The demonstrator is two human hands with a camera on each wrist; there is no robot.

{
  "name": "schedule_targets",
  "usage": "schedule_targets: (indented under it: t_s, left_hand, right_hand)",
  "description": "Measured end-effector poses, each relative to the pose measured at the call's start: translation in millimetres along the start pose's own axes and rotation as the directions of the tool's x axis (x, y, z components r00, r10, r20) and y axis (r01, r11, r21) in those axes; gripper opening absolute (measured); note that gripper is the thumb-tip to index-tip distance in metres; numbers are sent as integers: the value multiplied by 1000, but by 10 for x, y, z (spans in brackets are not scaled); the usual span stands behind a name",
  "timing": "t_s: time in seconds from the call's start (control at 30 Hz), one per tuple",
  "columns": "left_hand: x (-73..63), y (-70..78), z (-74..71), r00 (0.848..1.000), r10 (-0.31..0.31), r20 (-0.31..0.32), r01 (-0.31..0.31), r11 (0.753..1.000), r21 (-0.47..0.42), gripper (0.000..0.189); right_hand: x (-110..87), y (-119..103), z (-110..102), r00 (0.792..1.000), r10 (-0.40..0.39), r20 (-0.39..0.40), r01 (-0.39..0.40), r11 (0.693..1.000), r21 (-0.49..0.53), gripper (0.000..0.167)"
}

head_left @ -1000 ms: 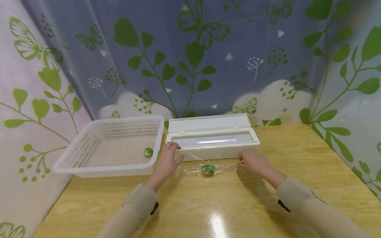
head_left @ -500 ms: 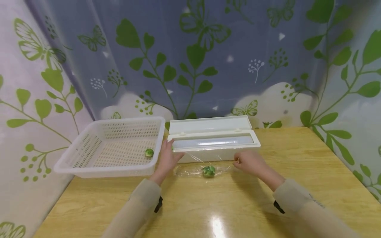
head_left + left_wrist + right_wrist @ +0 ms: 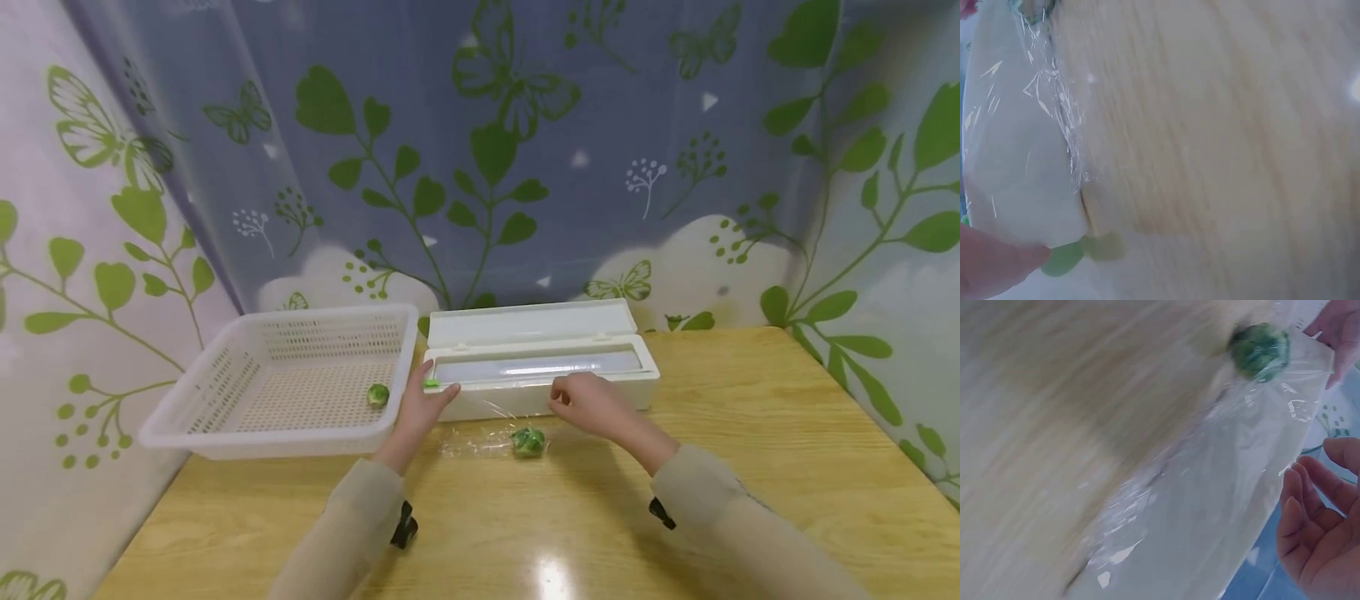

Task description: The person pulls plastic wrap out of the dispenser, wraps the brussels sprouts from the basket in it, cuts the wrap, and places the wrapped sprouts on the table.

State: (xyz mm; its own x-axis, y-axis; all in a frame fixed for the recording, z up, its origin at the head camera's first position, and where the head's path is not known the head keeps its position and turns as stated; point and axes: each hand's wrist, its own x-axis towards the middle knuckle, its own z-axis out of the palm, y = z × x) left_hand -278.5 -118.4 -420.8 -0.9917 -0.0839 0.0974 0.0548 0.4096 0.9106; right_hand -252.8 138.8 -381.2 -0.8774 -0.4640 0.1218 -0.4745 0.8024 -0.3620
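Observation:
A Brussels sprout (image 3: 528, 442) lies on the table under clear cling film (image 3: 476, 442), which runs down from the front of a white cling film dispenser (image 3: 495, 404). At the dispenser's left end is my left hand (image 3: 420, 410), its thumb and fingers spread about the front corner. In the left wrist view, a fingertip (image 3: 1010, 257) shows by the corner. My right hand (image 3: 592, 406) hovers before the dispenser's front, right of the sprout. In the right wrist view its fingers (image 3: 1329, 487) are loosely curled, with a gap to the thumb and nothing visible between.
A white slotted basket (image 3: 262, 450) stands left of the dispenser, with another Brussels sprout (image 3: 377, 396) inside. The dispenser's lid (image 3: 532, 321) is raised, and the film roll (image 3: 536, 367) shows inside. A patterned curtain (image 3: 480, 167) hangs behind the wooden table (image 3: 487, 533).
My right hand has moved left along the dispenser's front towards the sprout, leaving the film's right end. My left hand has shifted slightly, its fingers now off the dispenser's top.

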Motion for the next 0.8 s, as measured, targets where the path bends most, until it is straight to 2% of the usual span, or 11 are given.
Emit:
schedule_targets:
  t_s: [0.17,0.37,0.67,0.8]
  left_hand:
    - [1,-10,12,999,-26,-20,25,1000,-12,65]
    - [-9,-52,3,1000,-27,-5,27,999,-20,66]
    - [25,-124,-40,999,24,36,-22,997,-68,67]
    - [-13,-156,-61,999,16,51,-12,996,-84,66]
  right_hand:
    - [149,-177,-48,998,-43,-44,45,998,35,13]
    - [385,-308,13,993,-91,-81,99,990,103,12]
    - [735,-601,176,989,-129,-70,141,967,213,20]
    - [837,-716,293,987,-149,-56,158,956,247,24]
